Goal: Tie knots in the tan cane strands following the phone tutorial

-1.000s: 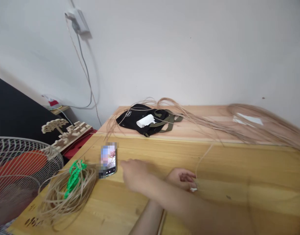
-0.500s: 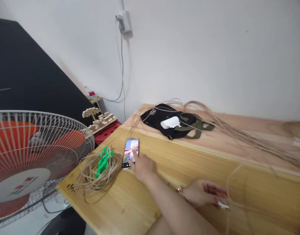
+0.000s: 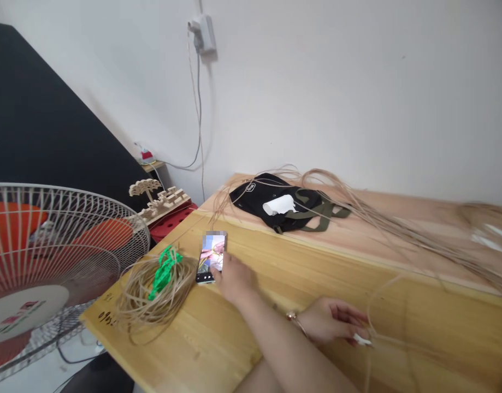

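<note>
My arms cross, the right forearm lying over the left. My right hand (image 3: 237, 278) is at a phone (image 3: 212, 254) on the wooden table, thumb over the lower screen and fingers by its right edge; it grips nothing. The lit screen shows a picture of hands with strands. On the right, my left hand (image 3: 330, 321), with a bracelet at the wrist, pinches thin tan cane strands (image 3: 392, 339). A small white piece (image 3: 361, 339) sits at its fingertips where the strands meet; I cannot tell what it is.
A cane coil (image 3: 152, 305) tied with green ribbon (image 3: 165, 273) lies left of the phone. Behind are a black bag (image 3: 261, 199), a white roll (image 3: 279, 205) and long cane strands (image 3: 377, 218). A fan (image 3: 62, 262) stands at the left table edge (image 3: 111, 352).
The view has shifted slightly, so everything sits a little further left. My right index finger, earlier stretched over the screen, has drawn back to the phone's right side. My left hand keeps its pinch.
</note>
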